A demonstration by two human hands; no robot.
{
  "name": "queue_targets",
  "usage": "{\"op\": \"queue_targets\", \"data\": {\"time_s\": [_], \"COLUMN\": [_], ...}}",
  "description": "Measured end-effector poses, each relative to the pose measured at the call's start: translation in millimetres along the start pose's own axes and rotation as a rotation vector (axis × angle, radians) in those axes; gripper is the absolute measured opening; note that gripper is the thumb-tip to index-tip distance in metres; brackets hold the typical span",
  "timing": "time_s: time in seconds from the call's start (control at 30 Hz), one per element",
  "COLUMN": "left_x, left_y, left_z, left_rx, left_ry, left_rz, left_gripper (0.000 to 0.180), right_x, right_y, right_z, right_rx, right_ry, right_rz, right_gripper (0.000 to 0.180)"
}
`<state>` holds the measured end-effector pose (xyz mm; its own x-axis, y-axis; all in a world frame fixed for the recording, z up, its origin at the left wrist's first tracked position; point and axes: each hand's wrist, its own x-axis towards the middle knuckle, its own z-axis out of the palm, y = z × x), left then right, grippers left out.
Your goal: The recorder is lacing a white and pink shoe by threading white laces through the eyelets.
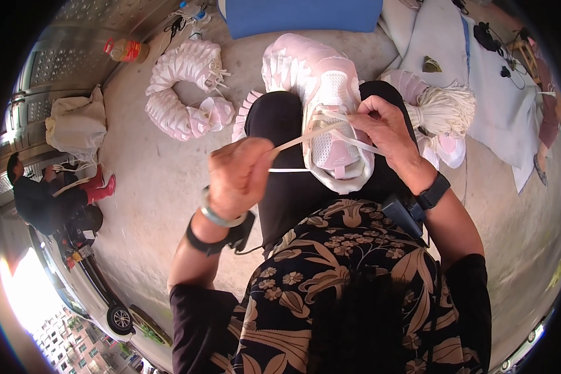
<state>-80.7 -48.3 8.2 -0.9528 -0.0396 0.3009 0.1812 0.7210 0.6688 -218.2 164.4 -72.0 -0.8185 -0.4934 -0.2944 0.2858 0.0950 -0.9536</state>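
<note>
Seated above a concrete floor (193, 181), I draw a pale lace (305, 137) taut across a pink-and-white shoe (341, 153) that rests between my black-trousered knees, its heel opening near me and its toe pointing away. My left hand (239, 174), to the left of the shoe, is curled closed with the lace pinched between thumb and fingers; my right hand (385, 128) bends over the right edge of the shoe, thumb and forefinger pressed together on the same lace beside the eyelets. A second white strand (290, 170) runs from the shoe's left side toward my left wrist, where I wear a pale bracelet (221, 218).

Just beyond the toe, a row of nested shoes (285, 62) curves away to the left. Another chain of shoes (168, 93) lies farther left, bent into an open ring. To my right, a thick bundle of cream laces (449, 109) sits on more pink-and-white shoes (445, 149), near a spread white cloth (498, 118). A blue box-like object (299, 20) stands at the far side, a red-capped bottle (128, 50) far left. At left, a person in red boots (101, 188) sits well apart from me.
</note>
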Motion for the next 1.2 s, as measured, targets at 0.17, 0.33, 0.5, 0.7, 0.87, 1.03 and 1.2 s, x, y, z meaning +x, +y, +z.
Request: {"op": "queue_targets", "data": {"time_s": [0.17,0.33,0.5,0.7,0.87,1.03,1.2], "left_x": [-38,-44,-32,-19,6,4,5], "left_y": [-8,-2,-4,16,68,104,111], "left_z": [-41,-38,-31,-43,-50,-19,-9], "left_rx": [0.096,-0.007,-0.059,-0.216,-0.247,-0.393,-0.432], "left_ry": [-0.106,-0.164,-0.125,-0.092,-0.324,-0.483,-0.558], "left_rz": [-0.156,-0.304,-0.287,-0.177,0.106,0.424,0.493], "left_gripper": [0.003,0.002,0.004,0.013,0.016,0.028,0.029], "right_x": [-5,-22,-45,-48,-23,-18,-23], "right_y": [-2,0,-8,-16,-23,-55,-45], "right_z": [-4,-9,-17,-26,-23,17,30], "right_rx": [0.0,-0.086,-0.413,-0.693,-0.603,-0.945,-1.42], "right_ry": [-0.019,-0.036,-0.099,-0.062,0.051,-0.124,-0.115], "right_rz": [0.048,-0.075,-0.24,-0.295,-0.542,-0.649,-0.77], "right_gripper": [0.01,0.015,0.024,0.02,0.017,0.021,0.008]}}
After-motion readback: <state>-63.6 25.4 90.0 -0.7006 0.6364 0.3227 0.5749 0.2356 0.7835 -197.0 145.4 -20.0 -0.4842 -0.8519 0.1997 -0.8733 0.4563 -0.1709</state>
